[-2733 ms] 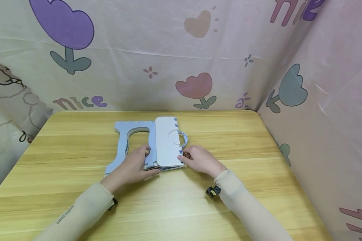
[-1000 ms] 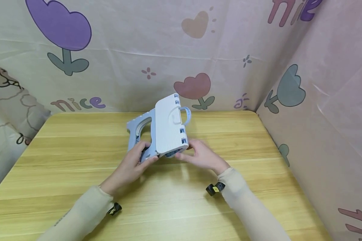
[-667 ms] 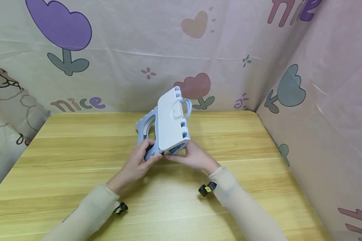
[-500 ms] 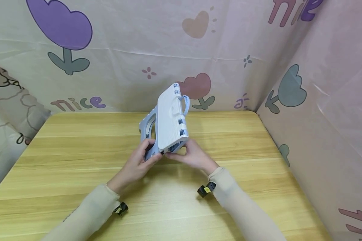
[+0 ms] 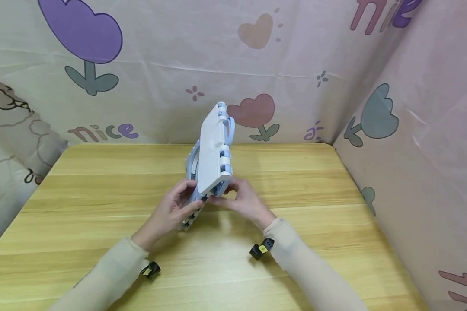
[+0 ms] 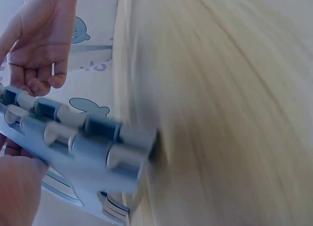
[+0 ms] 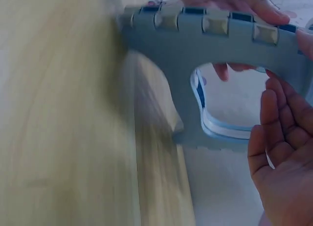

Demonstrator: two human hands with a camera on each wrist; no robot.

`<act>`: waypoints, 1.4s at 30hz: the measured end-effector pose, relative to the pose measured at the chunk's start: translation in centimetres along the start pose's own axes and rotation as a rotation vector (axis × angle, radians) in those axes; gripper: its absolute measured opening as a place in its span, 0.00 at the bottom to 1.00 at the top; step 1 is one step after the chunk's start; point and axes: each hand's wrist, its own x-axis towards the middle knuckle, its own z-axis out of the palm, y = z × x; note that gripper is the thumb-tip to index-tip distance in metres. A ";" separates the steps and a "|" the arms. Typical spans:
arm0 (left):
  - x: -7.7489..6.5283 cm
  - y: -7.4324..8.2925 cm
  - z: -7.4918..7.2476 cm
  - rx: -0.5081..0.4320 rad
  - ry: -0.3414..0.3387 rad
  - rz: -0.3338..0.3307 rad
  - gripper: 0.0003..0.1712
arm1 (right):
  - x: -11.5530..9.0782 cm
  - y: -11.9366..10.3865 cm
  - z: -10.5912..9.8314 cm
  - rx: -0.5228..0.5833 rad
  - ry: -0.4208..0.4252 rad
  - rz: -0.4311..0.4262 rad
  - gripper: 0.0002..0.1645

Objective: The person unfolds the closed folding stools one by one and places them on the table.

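Note:
A light-blue and white folding step stool (image 5: 209, 151) is held up on its edge, tilted, above the wooden table. Its white ribbed top faces left, and a blue carry handle (image 5: 231, 129) sticks out on the right. My left hand (image 5: 165, 216) grips the blue leg panel near the cutout, thumb along its hinged edge. My right hand (image 5: 248, 204) holds the lower near end, thumb in front and fingers partly hidden behind. The right wrist view shows the leg panel (image 7: 168, 55) with its arched opening; curled right fingers (image 7: 274, 118) lie beside it.
The wooden table (image 5: 319, 259) spreads beneath both arms. A printed cloth (image 5: 171, 52) hangs along the back edge, with another cloth wall (image 5: 424, 151) on the right. Small black cameras (image 5: 261, 249) sit on both wrists.
The stool, lying flat on the table at first, has been lifted and turned more upright, now seen nearly edge-on. The right hand has shifted from its right edge to underneath its near end.

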 end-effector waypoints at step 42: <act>-0.8 0.0 -0.9 -0.157 -0.020 -0.017 0.22 | 0.7 -1.0 1.4 -0.101 0.012 -0.116 0.18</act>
